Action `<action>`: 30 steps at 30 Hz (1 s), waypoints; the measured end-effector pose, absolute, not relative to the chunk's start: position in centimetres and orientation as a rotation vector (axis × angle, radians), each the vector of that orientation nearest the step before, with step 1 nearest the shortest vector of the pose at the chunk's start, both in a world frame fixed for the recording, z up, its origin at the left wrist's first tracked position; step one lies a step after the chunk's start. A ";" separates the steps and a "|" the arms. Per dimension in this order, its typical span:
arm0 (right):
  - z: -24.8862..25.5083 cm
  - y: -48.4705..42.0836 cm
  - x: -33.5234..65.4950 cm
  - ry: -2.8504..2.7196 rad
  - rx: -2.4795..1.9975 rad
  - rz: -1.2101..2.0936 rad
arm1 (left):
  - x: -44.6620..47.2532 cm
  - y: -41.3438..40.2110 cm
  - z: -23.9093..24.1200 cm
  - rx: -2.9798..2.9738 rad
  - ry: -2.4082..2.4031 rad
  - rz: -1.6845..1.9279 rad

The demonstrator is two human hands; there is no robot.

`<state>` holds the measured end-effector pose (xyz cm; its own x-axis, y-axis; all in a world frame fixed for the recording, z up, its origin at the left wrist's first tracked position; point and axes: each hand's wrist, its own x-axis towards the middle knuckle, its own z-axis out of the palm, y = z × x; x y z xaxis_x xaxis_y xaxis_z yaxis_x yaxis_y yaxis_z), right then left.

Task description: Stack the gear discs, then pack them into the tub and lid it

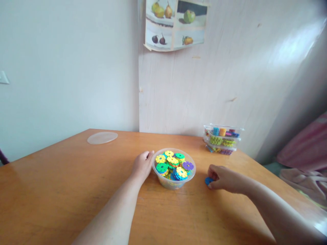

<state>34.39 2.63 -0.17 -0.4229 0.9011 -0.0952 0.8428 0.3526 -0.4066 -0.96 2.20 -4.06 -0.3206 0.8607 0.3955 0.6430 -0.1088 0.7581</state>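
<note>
A clear plastic bowl (171,185) stands on the table, filled with notched flower-shaped discs in yellow, green, blue, purple and orange. At its left side, my left hand (143,166) is closed against the wall and rim, steadying it; some of the fingers are hidden. To the right of the bowl, my right hand (221,178) pinches a blue notched disc (208,180) between thumb and fingers, low at the tabletop. Whether the disc touches the wood I cannot tell.
Stacked clear containers (222,140) of coloured pieces stand at the table's back right. A round translucent lid (102,137) lies at the back left of the wooden table (63,190). Fruit pictures (176,25) hang on the wall, and pink fabric (306,146) is beyond the right edge.
</note>
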 end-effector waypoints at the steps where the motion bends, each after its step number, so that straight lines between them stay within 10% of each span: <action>1: -0.3 2.7 34.4 -2.450 -1.590 0.611 | -1.0 2.2 -4.1 1.674 1.928 1.402; 30: 4.5 7.1 21.9 -2.118 -1.250 0.629 | -0.8 2.2 -4.2 1.673 1.904 1.409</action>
